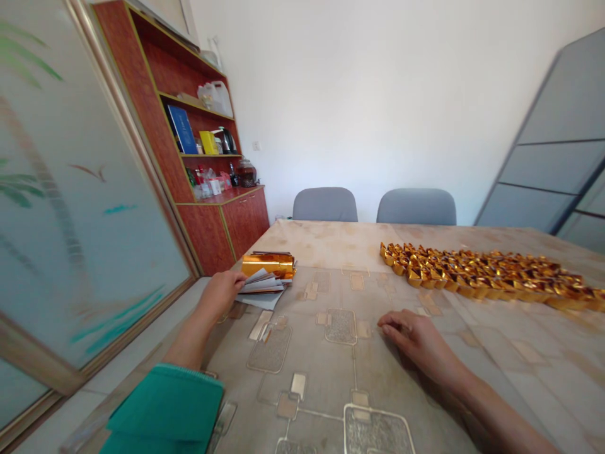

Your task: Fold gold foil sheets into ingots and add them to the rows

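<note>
A stack of grey-white paper sheets [262,289] lies fanned out on the left part of the table, beside a shiny gold foil roll or folded bundle [268,265]. My left hand [225,291] pinches the left edge of the sheets between its fingers. Over the patterned tablecloth on the right, my right hand [410,334] rests with curled fingers pressed together; nothing shows in them. Many folded gold foil pieces [472,271] stand in close rows at the back right of the table, beyond my right hand.
The table [326,243] has a patterned cover. Two grey chairs [325,205] stand at its far side. A reddish wooden cabinet [203,227] with bottles and boxes is at the back left, near a painted glass sliding door [94,189].
</note>
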The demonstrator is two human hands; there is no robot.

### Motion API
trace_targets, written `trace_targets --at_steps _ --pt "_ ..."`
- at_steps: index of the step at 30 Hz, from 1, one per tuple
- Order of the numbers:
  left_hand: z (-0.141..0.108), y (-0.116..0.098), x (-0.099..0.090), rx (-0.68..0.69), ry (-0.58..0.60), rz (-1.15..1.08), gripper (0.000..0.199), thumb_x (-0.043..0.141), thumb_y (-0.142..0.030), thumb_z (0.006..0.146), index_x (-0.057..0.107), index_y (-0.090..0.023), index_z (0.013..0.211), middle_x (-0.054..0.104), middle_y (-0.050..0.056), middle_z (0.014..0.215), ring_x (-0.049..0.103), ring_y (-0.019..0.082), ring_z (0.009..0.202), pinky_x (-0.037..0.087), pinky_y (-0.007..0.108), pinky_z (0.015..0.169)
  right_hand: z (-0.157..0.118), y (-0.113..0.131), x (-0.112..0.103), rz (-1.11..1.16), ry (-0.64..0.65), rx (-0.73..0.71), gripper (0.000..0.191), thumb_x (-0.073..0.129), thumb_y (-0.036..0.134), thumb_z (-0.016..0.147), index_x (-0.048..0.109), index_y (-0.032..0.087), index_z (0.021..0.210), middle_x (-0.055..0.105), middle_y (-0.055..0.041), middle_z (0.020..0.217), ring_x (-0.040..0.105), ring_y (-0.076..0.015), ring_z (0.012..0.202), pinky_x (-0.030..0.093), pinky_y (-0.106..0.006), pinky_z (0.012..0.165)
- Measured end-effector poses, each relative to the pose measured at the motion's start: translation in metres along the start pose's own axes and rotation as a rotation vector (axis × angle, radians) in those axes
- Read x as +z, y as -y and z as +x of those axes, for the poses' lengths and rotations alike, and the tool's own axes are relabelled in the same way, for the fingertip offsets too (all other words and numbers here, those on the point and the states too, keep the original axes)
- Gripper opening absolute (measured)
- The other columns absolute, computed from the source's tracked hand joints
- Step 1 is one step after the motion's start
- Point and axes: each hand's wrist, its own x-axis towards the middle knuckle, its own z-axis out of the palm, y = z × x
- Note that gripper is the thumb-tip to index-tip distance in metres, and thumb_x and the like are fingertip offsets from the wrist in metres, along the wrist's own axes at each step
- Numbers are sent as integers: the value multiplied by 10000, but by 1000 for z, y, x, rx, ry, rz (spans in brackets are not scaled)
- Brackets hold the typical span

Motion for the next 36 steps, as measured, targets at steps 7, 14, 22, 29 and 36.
trace_targets --at_steps 7,14,22,29,36 --pt "-1 0 -2 -47 -40 3 186 598 -228 814 784 -220 824 772 66 801 691 245 764 395 264 639 1 -1 0 19 13 10 261 481 332 917 720 264 833 745 -56 844 677 -255 797 504 -366 722" --pt "-2 -4 -5 -78 -117 -14 323 486 -344 902 782 -214 897 786 83 901 696 248 813 401 263 633 1 -3 2 47 30 15 269 480 351 916 718 253 838 745 -69 855 670 -265 802 506 -384 735" --pt "-1 -7 -5 -99 -214 -57 305 487 -284 899 768 -202 986 776 87 1050 699 267 944 442 285 768 2 -5 3 67 27 28 247 486 353 903 702 254 837 743 -68 852 665 -270 808 512 -398 743" --pt "-3 -14 -6 -121 -317 -146 253 537 -293 864 745 -207 980 785 50 971 712 232 876 461 263 754 2 -4 3 69 25 22 259 483 368 909 700 250 829 741 -69 849 666 -265 806 515 -394 747" --pt "-3 -24 -6 -58 -443 -284 262 512 -227 833 723 -172 978 777 67 989 712 234 913 490 290 869 2 -5 4 87 -1 34 257 497 364 898 711 240 827 743 -61 839 673 -261 799 516 -377 752"
